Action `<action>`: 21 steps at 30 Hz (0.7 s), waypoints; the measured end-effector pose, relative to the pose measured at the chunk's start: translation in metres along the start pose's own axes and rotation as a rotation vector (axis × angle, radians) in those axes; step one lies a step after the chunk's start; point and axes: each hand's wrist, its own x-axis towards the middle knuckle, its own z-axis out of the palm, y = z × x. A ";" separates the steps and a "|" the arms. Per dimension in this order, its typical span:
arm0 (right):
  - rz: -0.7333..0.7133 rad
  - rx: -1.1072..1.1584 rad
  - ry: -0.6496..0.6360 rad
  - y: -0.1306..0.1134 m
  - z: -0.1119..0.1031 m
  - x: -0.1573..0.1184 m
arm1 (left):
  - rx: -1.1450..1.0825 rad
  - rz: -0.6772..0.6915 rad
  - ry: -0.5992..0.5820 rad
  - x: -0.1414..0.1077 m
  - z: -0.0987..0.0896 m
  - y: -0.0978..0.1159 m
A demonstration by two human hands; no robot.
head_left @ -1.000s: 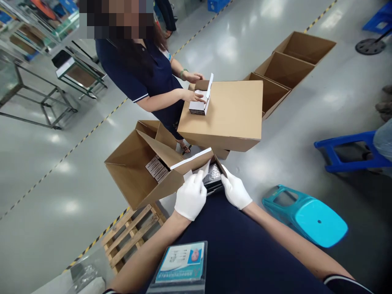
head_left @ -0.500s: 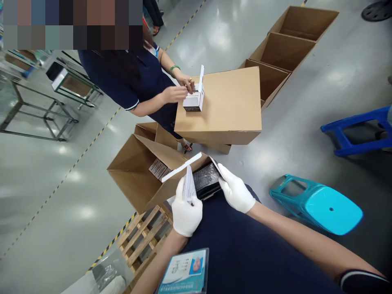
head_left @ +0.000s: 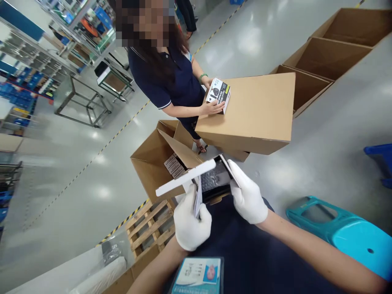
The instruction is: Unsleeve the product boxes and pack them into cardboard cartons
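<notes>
An open product box (head_left: 185, 178) with a white lid flap and dark interior is in front of my body. Inside it lies something in clear bubble wrap (head_left: 212, 179). My right hand (head_left: 248, 195), in a white glove, is closed on the box's right wall. My left hand (head_left: 192, 223), also gloved, pinches a thin folded white booklet (head_left: 198, 200) upright at the box's left side, next to the flap. Its fingertips are partly hidden behind the paper.
Across from me a co-worker (head_left: 171, 81) holds a printed box (head_left: 219, 94) on a large carton (head_left: 254, 106). An open carton (head_left: 147, 171) with a labelled box inside stands left, near a wooden pallet (head_left: 153, 224). Open cartons (head_left: 333, 57) line the back right; a turquoise stool (head_left: 352, 237) is at right.
My view has swung left. The booklet now sits closer against the flap and box. The co-worker's box had its flap raised; now it is closed with its printed face showing.
</notes>
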 end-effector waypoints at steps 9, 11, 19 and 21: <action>0.015 0.010 -0.130 -0.008 -0.001 -0.002 | 0.129 0.371 -0.213 0.043 -0.030 0.020; 0.013 0.031 -0.117 -0.004 -0.001 -0.004 | 0.174 0.387 -0.271 0.042 -0.030 0.025; -0.063 0.060 -0.038 0.010 -0.006 -0.019 | 0.053 0.255 -0.395 0.058 -0.019 0.039; -0.056 0.034 -0.011 0.012 -0.009 -0.023 | 0.064 0.199 -0.357 0.061 -0.016 0.043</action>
